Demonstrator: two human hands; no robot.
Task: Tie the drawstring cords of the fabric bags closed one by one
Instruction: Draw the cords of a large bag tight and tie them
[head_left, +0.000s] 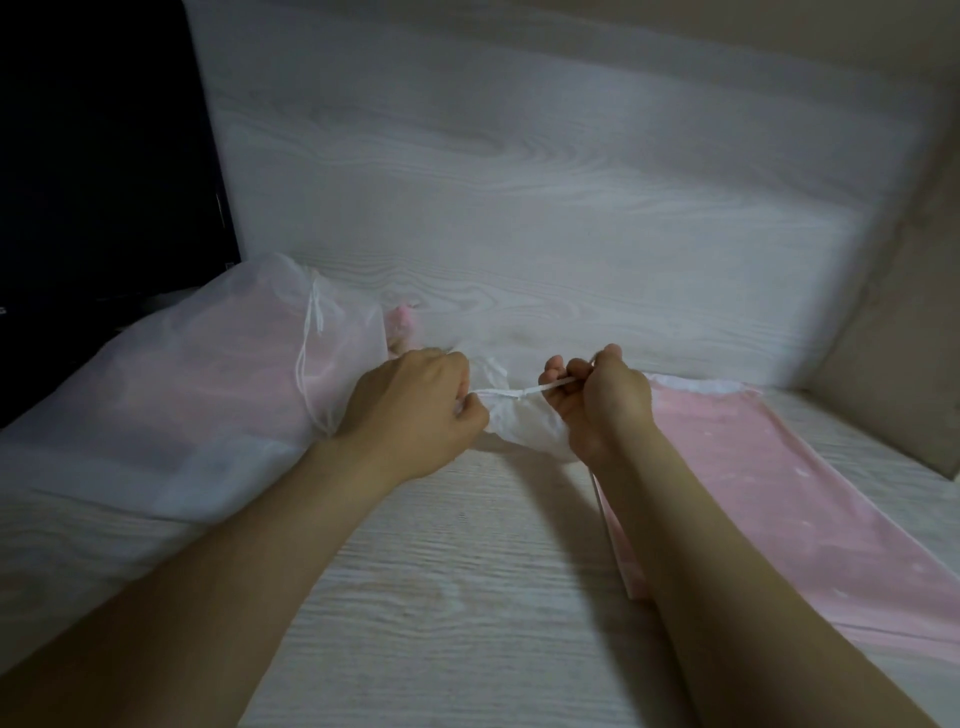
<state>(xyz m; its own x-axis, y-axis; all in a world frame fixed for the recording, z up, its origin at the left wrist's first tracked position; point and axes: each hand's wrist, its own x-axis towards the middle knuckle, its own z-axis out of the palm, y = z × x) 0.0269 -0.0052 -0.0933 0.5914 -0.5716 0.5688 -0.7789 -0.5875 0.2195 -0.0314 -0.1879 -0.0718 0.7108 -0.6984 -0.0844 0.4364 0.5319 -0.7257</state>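
Observation:
A pink fabric bag (779, 499) with a white gathered mouth (524, 428) lies on the pale wooden surface at the right. Its white drawstring cord (524, 391) is stretched taut between my hands above the bunched mouth. My left hand (415, 410) pinches the cord's left end. My right hand (597, 400) grips the right end with curled fingers. A small knot shows mid-cord. To the left lies a sheer white bag (182, 415) with pink contents; its own white cord (311, 353) hangs down its side.
A black panel (104, 182) stands at the back left behind the sheer bag. A small pink item (402, 325) peeks out behind my left hand. A beige wall (893, 322) closes off the right side. Bare wood-grain surface (467, 597) lies between my forearms.

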